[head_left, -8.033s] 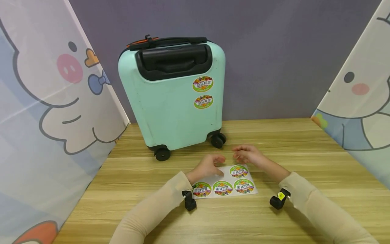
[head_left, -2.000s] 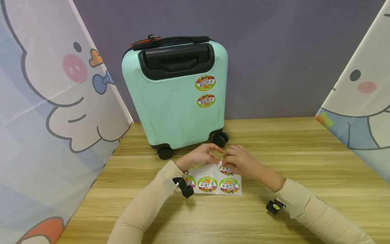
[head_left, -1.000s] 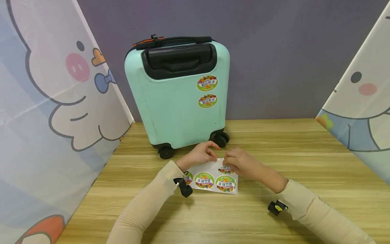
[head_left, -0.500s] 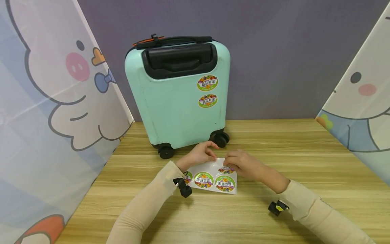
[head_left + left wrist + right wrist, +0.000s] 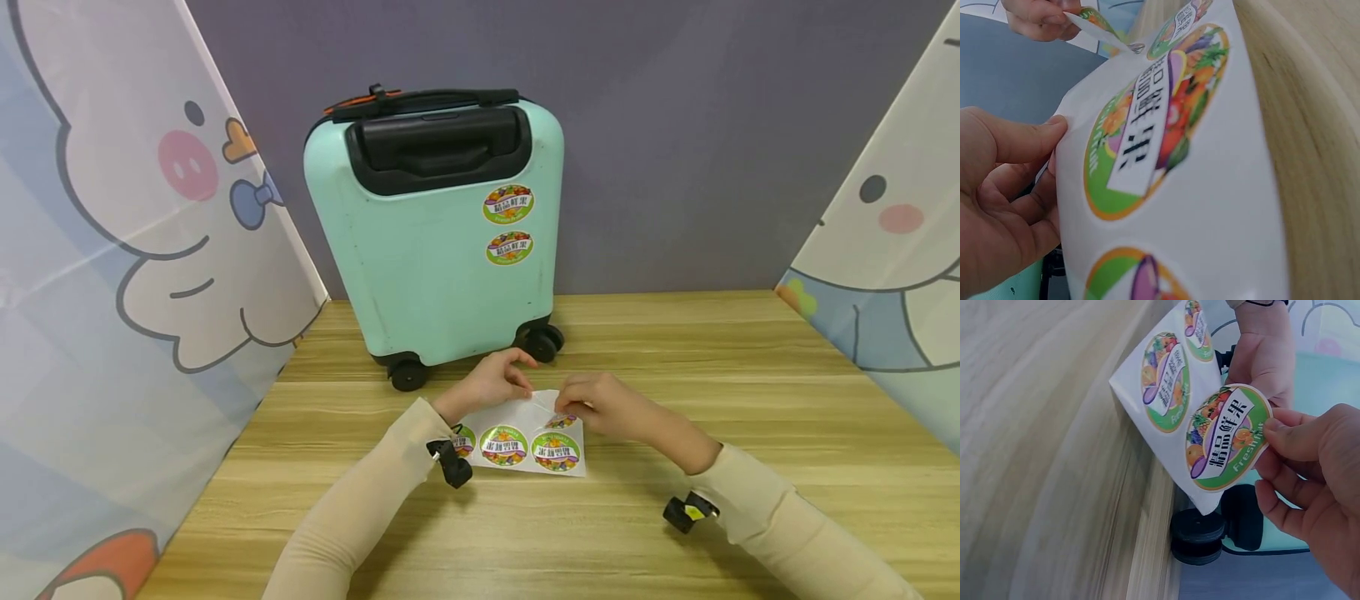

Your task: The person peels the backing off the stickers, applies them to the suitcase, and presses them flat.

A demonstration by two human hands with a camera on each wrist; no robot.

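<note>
My left hand (image 5: 491, 385) pinches the far edge of a white sticker sheet (image 5: 1229, 231) between thumb and fingers. At the sheet's far right corner, my right hand (image 5: 609, 406) pinches the edge of an oval fruit sticker (image 5: 1227, 439) between thumb and forefinger. In the left wrist view this sticker is bent up from the sheet, its pale underside showing, with its lower part still on the backing. A row of matching stickers (image 5: 557, 452) lies along the near side of the sheet. The leftmost is partly hidden by the left wrist.
A mint-green suitcase (image 5: 435, 275) with black wheels (image 5: 408, 375) stands upright just behind the hands. Two similar oval stickers (image 5: 508, 204) are on its right side. The wood-grain table (image 5: 570, 533) meets a grey back wall (image 5: 675, 167) and cartoon-printed side panels (image 5: 75, 250).
The hands came together over the sheet, which shifted left. In the last half second my right hand moved slightly right and lifted the sticker's far edge off the sheet. The left hand stayed nearly still.
</note>
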